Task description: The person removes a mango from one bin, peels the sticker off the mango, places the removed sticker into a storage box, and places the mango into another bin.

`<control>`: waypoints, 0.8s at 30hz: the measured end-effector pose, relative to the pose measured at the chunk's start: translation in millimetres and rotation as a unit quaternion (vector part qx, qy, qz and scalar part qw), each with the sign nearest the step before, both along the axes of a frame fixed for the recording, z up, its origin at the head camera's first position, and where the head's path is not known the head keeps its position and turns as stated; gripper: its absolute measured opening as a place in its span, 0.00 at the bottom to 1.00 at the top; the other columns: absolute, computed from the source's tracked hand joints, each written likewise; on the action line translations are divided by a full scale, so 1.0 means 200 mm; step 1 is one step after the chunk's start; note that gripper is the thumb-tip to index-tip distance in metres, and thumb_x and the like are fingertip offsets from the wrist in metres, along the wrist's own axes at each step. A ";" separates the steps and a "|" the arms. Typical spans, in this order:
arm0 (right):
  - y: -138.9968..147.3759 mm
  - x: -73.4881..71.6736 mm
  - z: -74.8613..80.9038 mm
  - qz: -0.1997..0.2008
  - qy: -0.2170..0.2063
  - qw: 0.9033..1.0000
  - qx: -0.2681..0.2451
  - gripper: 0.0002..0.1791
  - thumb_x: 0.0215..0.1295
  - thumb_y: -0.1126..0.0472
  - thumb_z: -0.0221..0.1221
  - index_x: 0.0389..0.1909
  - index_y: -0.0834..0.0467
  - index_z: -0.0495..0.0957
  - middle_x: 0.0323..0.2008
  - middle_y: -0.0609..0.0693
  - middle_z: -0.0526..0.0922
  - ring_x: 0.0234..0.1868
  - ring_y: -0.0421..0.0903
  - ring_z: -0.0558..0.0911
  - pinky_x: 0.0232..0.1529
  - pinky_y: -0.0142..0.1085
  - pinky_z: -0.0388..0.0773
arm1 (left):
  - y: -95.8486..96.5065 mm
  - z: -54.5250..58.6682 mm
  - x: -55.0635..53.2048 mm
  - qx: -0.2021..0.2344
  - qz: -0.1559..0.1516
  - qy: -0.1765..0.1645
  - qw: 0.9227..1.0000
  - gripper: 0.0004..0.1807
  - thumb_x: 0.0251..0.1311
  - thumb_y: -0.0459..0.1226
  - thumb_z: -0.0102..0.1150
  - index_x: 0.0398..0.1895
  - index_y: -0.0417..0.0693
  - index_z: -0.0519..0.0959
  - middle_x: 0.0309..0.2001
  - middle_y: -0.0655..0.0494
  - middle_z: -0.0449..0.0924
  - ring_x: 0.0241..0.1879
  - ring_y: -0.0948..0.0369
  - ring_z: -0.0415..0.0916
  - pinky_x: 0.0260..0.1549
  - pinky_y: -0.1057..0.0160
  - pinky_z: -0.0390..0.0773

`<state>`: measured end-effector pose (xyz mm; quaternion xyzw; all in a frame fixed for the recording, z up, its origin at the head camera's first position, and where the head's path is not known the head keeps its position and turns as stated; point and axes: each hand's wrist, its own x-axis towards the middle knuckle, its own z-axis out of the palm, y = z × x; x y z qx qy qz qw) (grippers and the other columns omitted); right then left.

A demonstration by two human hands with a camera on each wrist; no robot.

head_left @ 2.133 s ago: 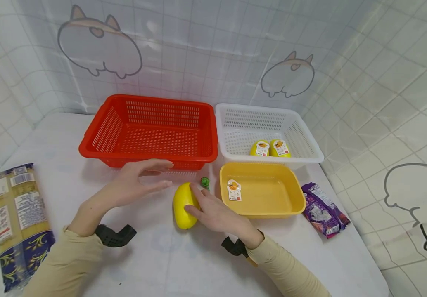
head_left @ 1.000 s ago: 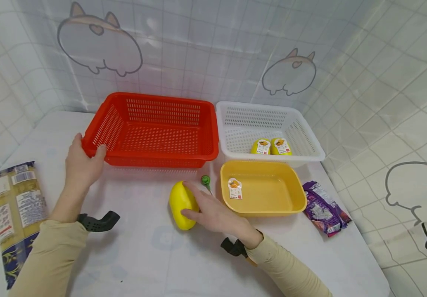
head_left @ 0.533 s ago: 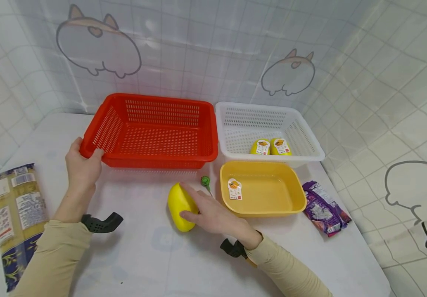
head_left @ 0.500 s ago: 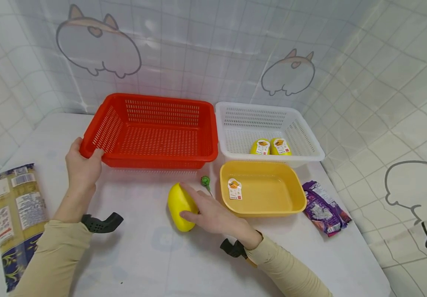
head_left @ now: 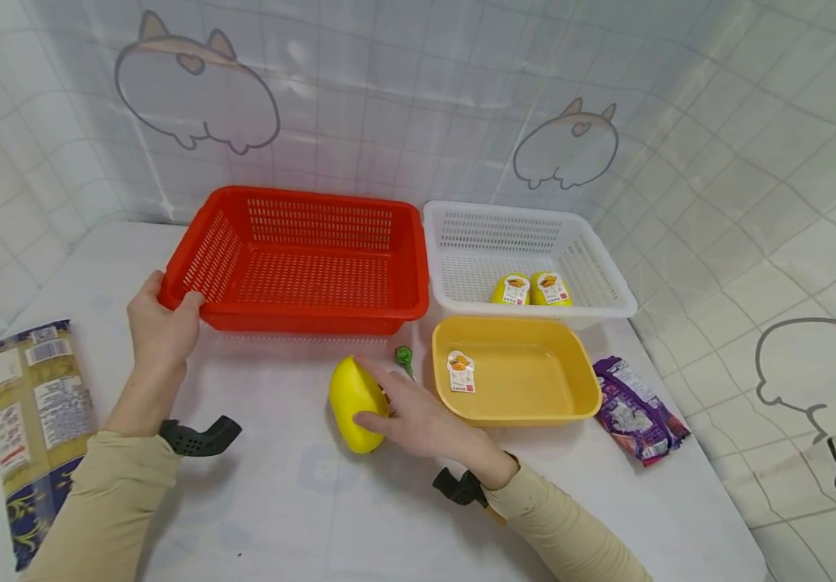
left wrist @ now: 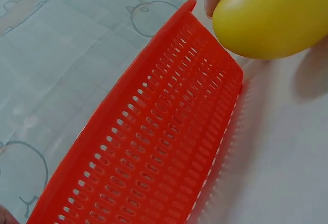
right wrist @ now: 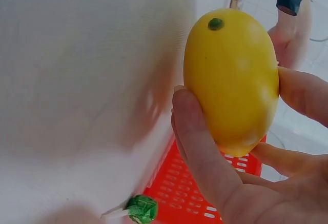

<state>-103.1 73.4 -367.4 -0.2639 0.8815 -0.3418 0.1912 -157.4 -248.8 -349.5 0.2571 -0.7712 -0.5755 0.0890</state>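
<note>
The red plastic basket [head_left: 316,317] stands at the back left of the table. My left hand [head_left: 162,333] grips its front left corner, thumb over the rim. A smooth yellow mango [head_left: 355,406] is in front of the basket, held between the thumb and fingers of my right hand [head_left: 424,416]. In the right wrist view the mango [right wrist: 230,80] shows a green stem nub, with fingers on both sides. The left wrist view looks along the slotted wall of the basket [left wrist: 154,121] towards the mango [left wrist: 271,19]. My left fingertips behind the rim are hidden.
A green-wrapped lollipop [head_left: 403,356] lies between mango and yellow tub [head_left: 516,416]. Behind the tub, a white basket [head_left: 462,307] holds two yellow fruits [head_left: 551,289] with stickers. A purple snack packet [head_left: 636,411] lies right, a noodle-like packet [head_left: 43,404] left.
My left hand has gone from near the mango out to the red basket's front left corner and taken hold there. The mango and right hand have shifted slightly left.
</note>
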 end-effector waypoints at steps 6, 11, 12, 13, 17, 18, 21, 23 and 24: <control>0.01 0.00 0.02 -0.001 -0.021 0.998 -0.054 0.42 0.70 0.49 0.61 0.79 0.42 0.51 0.65 0.43 0.70 0.57 0.41 0.72 0.56 0.37 0.79 | 0.00 0.01 0.01 0.004 -0.003 -0.002 1.000 0.38 0.75 0.42 0.40 0.81 0.54 0.36 0.81 0.55 0.41 0.78 0.53 0.49 0.71 0.56 0.62; 0.04 -0.01 0.06 -0.006 -0.023 0.996 -0.081 0.41 0.69 0.49 0.62 0.78 0.41 0.53 0.55 0.44 0.76 0.54 0.42 0.75 0.50 0.32 0.80 | -0.01 0.01 0.00 0.017 -0.017 0.009 1.000 0.39 0.73 0.41 0.40 0.81 0.51 0.36 0.81 0.53 0.41 0.77 0.52 0.49 0.73 0.57 0.61; 0.05 -0.02 0.06 -0.006 -0.021 0.996 -0.083 0.41 0.69 0.49 0.62 0.78 0.40 0.53 0.54 0.44 0.77 0.54 0.43 0.75 0.49 0.31 0.80 | -0.01 0.01 0.00 0.020 -0.020 0.010 1.000 0.39 0.73 0.41 0.40 0.81 0.51 0.36 0.81 0.52 0.41 0.77 0.52 0.49 0.73 0.57 0.61; 0.05 -0.02 0.08 -0.006 -0.020 0.996 -0.088 0.41 0.69 0.49 0.62 0.78 0.40 0.53 0.53 0.44 0.77 0.55 0.43 0.75 0.49 0.31 0.80 | -0.02 0.01 0.00 0.021 -0.022 0.011 0.999 0.39 0.73 0.41 0.39 0.81 0.51 0.36 0.81 0.53 0.41 0.77 0.52 0.49 0.73 0.57 0.61; 0.06 -0.04 0.14 -0.001 -0.019 0.995 -0.099 0.41 0.70 0.48 0.61 0.78 0.38 0.51 0.52 0.43 0.77 0.56 0.44 0.75 0.50 0.33 0.80 | -0.03 0.00 0.00 0.022 -0.024 0.008 0.999 0.39 0.74 0.42 0.39 0.81 0.53 0.35 0.82 0.53 0.40 0.78 0.52 0.48 0.73 0.56 0.60; 0.07 -0.04 0.16 0.001 -0.022 0.995 -0.099 0.41 0.70 0.47 0.60 0.78 0.37 0.51 0.52 0.42 0.77 0.57 0.44 0.75 0.51 0.34 0.80 | -0.03 0.00 0.00 0.022 -0.026 0.008 0.999 0.39 0.74 0.42 0.39 0.81 0.52 0.35 0.82 0.53 0.40 0.78 0.52 0.47 0.73 0.56 0.60; 0.07 -0.06 0.22 0.003 -0.038 0.994 -0.101 0.41 0.70 0.47 0.60 0.78 0.35 0.50 0.52 0.43 0.76 0.57 0.44 0.74 0.53 0.35 0.79 | -0.04 0.00 0.00 0.020 -0.034 0.008 0.999 0.39 0.74 0.42 0.38 0.81 0.51 0.34 0.82 0.51 0.39 0.78 0.51 0.47 0.73 0.55 0.59; 0.06 -0.07 0.24 0.005 -0.049 0.994 -0.102 0.42 0.70 0.46 0.60 0.78 0.34 0.49 0.54 0.44 0.75 0.57 0.44 0.74 0.54 0.36 0.79 | -0.04 -0.01 0.00 0.018 -0.039 0.007 0.999 0.39 0.74 0.42 0.38 0.81 0.51 0.33 0.82 0.50 0.39 0.78 0.50 0.47 0.73 0.54 0.60; 0.06 -0.08 0.26 0.006 -0.053 0.993 -0.102 0.42 0.70 0.47 0.60 0.78 0.35 0.49 0.55 0.44 0.75 0.57 0.44 0.74 0.54 0.37 0.78 | -0.04 -0.01 0.00 0.017 -0.041 0.007 0.999 0.39 0.74 0.42 0.37 0.81 0.51 0.33 0.81 0.50 0.39 0.78 0.50 0.47 0.73 0.54 0.60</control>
